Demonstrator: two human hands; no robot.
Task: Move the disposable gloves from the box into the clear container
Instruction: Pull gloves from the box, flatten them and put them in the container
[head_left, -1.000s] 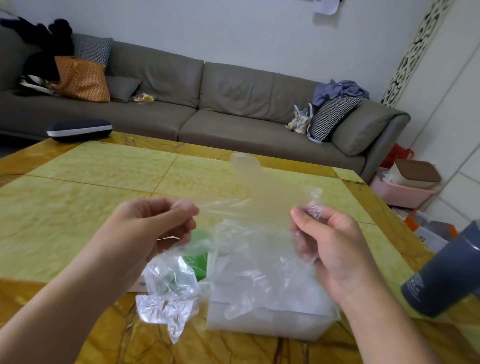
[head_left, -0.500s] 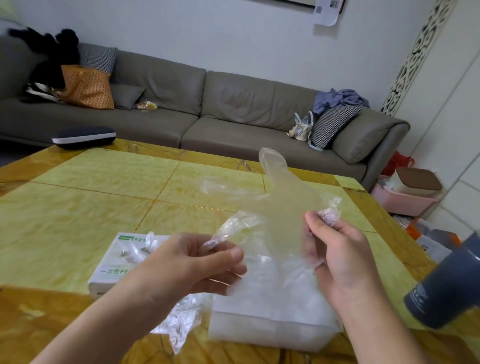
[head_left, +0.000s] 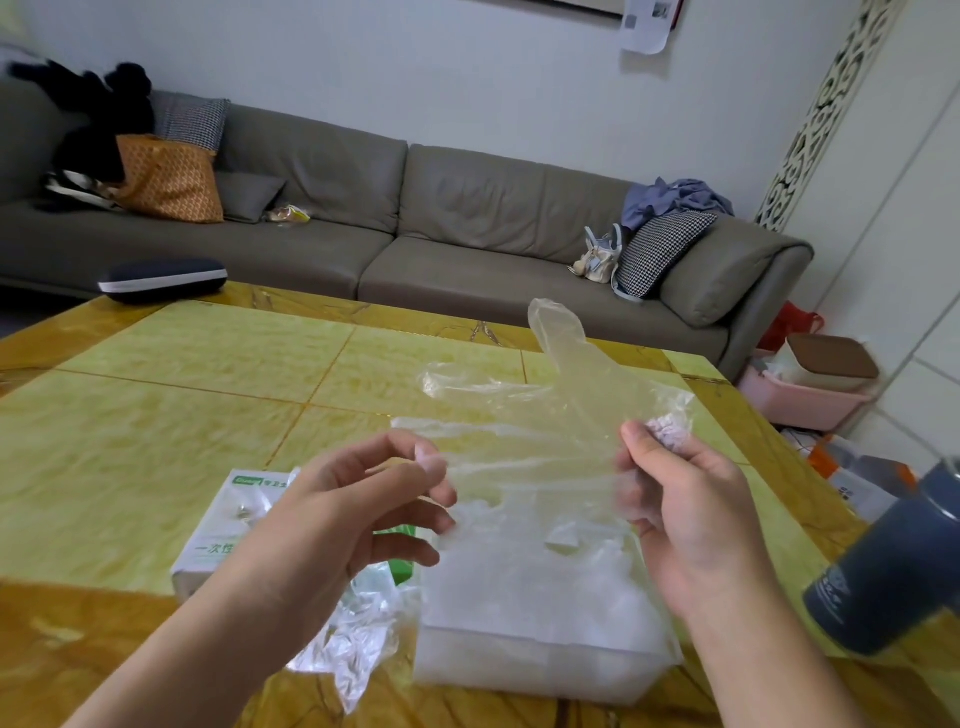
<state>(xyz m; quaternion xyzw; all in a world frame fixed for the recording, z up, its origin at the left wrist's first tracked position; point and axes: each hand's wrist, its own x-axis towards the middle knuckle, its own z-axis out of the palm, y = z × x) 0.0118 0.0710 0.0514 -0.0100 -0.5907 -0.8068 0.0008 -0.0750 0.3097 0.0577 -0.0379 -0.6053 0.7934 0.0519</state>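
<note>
Soft even daylight, faint tabletop (head_left: 156, 415) glare, wide-angle bending at edges.

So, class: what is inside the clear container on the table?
The clear container holds crumpled disposable gloves. A held glove hangs before its opening, so their number stays hidden.

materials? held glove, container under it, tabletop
Glove: thin clear plastic film, likely polyethylene; the table shows through and it crinkles where the right hand pinches it.
Clear container: frosted translucent plastic, looks rigid with straight walls.
Table: glossy yellow veined slabs, stone or a stone-look finish; cannot tell which.
</note>
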